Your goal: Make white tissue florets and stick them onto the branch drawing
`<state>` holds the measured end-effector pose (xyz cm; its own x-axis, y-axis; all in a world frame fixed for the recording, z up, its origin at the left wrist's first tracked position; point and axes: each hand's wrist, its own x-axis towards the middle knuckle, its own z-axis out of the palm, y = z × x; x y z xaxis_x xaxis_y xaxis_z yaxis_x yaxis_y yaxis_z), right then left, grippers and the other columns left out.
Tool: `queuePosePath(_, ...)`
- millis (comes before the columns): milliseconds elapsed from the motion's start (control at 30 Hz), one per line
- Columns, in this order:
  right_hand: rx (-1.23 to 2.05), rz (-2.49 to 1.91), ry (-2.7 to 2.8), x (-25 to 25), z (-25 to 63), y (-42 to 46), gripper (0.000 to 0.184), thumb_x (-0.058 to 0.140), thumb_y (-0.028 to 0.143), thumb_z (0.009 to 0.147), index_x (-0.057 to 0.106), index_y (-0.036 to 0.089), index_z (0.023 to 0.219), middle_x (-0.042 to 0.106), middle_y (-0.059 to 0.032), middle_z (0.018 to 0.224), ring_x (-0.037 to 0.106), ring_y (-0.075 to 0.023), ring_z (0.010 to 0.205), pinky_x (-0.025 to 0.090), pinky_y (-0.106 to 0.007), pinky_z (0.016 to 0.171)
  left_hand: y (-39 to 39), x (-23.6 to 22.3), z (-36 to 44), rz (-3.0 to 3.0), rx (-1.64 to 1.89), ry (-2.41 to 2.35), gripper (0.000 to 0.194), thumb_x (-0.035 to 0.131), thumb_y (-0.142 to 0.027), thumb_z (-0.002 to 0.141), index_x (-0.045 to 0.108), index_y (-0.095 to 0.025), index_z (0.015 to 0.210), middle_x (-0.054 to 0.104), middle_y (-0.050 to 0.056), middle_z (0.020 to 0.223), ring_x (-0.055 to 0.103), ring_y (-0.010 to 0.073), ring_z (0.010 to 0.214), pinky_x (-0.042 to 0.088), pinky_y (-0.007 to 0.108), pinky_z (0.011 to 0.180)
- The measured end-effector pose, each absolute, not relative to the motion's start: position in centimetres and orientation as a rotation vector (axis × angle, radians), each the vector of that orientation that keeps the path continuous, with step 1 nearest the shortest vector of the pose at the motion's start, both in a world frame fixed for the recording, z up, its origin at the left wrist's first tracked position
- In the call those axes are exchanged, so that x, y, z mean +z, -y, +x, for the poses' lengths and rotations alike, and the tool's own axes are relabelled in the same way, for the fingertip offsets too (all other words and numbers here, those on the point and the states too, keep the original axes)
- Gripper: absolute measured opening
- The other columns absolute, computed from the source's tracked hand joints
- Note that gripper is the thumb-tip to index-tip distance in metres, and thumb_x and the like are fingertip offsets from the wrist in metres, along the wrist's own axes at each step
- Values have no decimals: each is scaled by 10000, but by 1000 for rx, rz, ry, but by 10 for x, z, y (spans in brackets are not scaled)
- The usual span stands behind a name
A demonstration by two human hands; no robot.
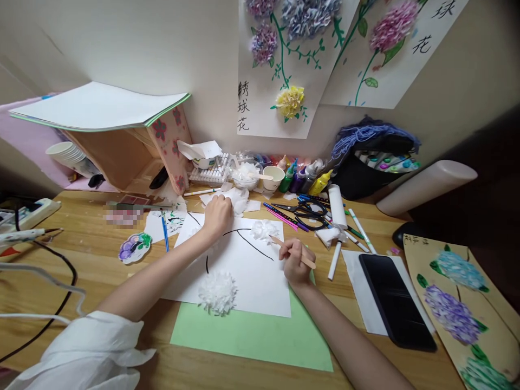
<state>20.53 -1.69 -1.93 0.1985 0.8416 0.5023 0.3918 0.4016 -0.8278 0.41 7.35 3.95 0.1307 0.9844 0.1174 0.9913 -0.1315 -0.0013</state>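
Observation:
My right hand [297,261] holds a flat wooden craft stick [306,262], its tip touching or very close to a small white tissue-paper flower [265,230]. My left hand [219,215] is closed at the white tissue scraps [239,198] behind the paper, its fingertips partly hidden. Between my arms lies a white sheet of paper [252,281] with curved black lines drawn on it. A larger fluffy white tissue flower [217,293] sits near its front edge. Under the white sheet is a green sheet [252,338].
Black scissors [311,214], markers and pens lie right of the paper. Paint bottles [298,179] and a paper cup [273,177] stand along the wall. A phone [396,300] rests at right. At left are a small paint palette [135,248], a blue brush [164,232] and cables.

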Motion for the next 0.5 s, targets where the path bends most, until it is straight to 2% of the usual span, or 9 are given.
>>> queuePosePath(67,453,-1191,1394,-18,206,17,474,254,285,943,468,210,526,494,15,463,462,-116,435,366,-268,468,-72,41,2,-2278,-166,1989,236,391,-200,867,619,-138,868,615,124,909,540,247,913,399,325,722)
queuePosePath(233,464,-1139,1398,-17,205,16,468,253,301,940,449,212,525,470,13,475,448,-121,460,360,-277,493,-56,67,-1,-2257,-413,1971,220,409,-255,877,608,-162,856,609,89,881,538,227,883,385,313,706)
queuePosePath(367,476,-1045,1345,-17,204,14,456,251,307,936,440,216,531,458,13,472,431,-128,466,362,-288,504,-35,87,10,-2673,-628,1934,173,487,-302,852,611,-184,834,621,41,853,545,178,835,395,279,715)
queuePosePath(500,520,-1029,1278,-18,206,15,440,244,319,931,435,220,547,463,12,473,445,-133,471,398,-303,535,-21,78,29,-3134,-627,1880,153,534,-302,827,626,-182,801,636,19,818,556,146,773,408,255,701)
